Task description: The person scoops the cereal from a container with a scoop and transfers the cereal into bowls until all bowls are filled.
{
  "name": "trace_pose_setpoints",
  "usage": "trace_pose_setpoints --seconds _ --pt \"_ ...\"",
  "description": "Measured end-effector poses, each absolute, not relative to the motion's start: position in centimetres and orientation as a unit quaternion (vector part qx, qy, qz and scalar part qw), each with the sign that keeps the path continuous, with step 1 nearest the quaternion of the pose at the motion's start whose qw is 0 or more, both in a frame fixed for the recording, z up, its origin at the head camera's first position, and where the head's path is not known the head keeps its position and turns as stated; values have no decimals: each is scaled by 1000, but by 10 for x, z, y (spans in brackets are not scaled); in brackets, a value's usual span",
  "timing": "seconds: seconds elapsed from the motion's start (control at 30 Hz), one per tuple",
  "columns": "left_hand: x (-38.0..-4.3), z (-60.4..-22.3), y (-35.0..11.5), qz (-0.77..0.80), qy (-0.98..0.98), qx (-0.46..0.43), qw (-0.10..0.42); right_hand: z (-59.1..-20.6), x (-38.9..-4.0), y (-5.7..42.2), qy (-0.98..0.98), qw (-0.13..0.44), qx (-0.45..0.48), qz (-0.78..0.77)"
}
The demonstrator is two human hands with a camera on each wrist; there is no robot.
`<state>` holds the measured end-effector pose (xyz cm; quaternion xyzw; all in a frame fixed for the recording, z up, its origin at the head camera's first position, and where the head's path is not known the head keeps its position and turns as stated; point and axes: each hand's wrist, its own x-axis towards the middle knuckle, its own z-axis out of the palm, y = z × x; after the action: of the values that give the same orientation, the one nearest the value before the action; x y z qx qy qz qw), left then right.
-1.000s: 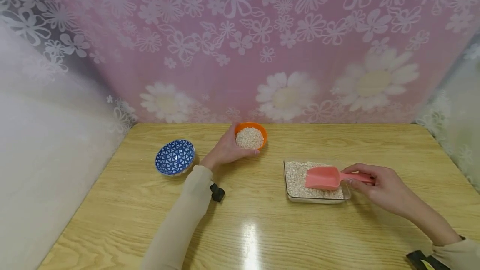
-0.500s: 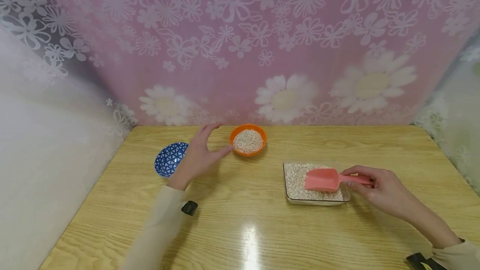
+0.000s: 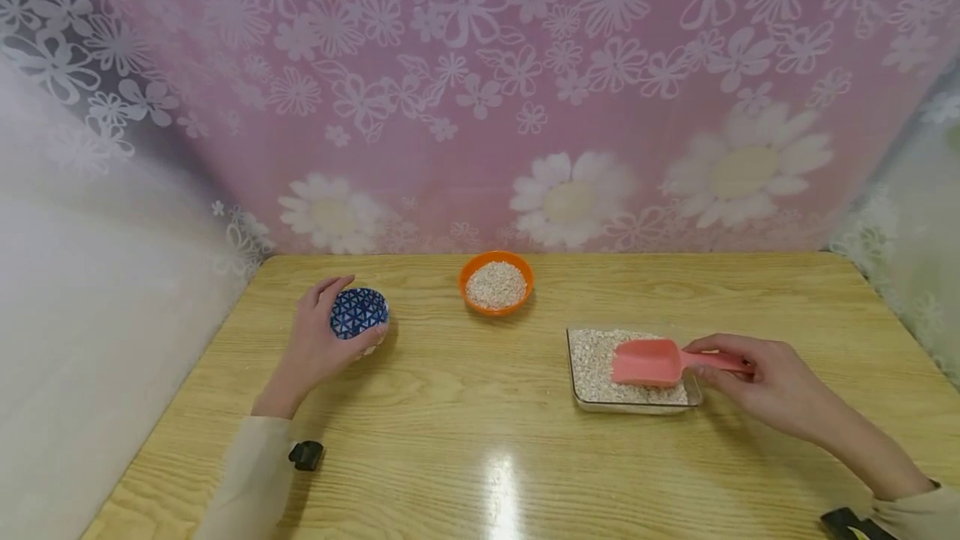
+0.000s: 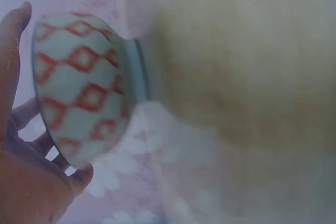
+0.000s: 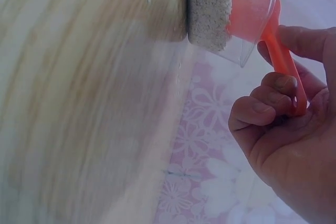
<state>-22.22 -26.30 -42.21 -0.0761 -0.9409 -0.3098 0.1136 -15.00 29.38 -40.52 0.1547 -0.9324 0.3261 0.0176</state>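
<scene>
My left hand [image 3: 318,340] is around the left side of a bowl [image 3: 358,312], blue-patterned inside. Its thumb crosses the near rim and its fingers reach the far side. In the left wrist view the bowl [image 4: 84,87] shows a white outside with red diamonds, and a gap parts one outstretched finger from its rim. Firm contact cannot be made out. My right hand [image 3: 765,369] grips the handle of a pink scoop [image 3: 648,361], which lies over oats in a clear rectangular container [image 3: 637,408]. In the right wrist view, fingers curl round the scoop handle [image 5: 285,61].
An orange bowl [image 3: 497,312] filled with oats stands at the back middle of the wooden table [image 3: 450,440], between the blue bowl and the container. A pink flowered curtain [image 3: 450,148] hangs behind the table's back edge.
My left hand has left the orange bowl and moved left to the blue-patterned bowl. The orange bowl has stayed on the table. My right hand and the scoop have hardly moved.
</scene>
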Motion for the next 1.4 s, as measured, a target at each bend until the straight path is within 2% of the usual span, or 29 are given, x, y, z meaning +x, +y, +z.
trace_pose_setpoints --seconds 0.13,0.27,0.37,0.47,0.97,1.4 --pt "-220 -426 -278 -311 -945 -44 88 -406 -149 298 -933 37 165 318" --pt "-219 -424 -287 -289 -957 -27 28 -408 -148 301 -929 63 182 315" --pt "-218 -422 -291 -282 -959 -29 -12 -410 -148 302 -926 76 195 314" --pt "-219 -422 -292 -294 -954 -43 -29 -411 -147 301 -925 82 202 313" --pt "-222 -424 -294 -323 -943 -72 -47 -411 -149 299 -931 88 200 293" --pt "-226 -427 -293 -325 -943 -72 -30 -413 -151 298 -934 92 200 282"
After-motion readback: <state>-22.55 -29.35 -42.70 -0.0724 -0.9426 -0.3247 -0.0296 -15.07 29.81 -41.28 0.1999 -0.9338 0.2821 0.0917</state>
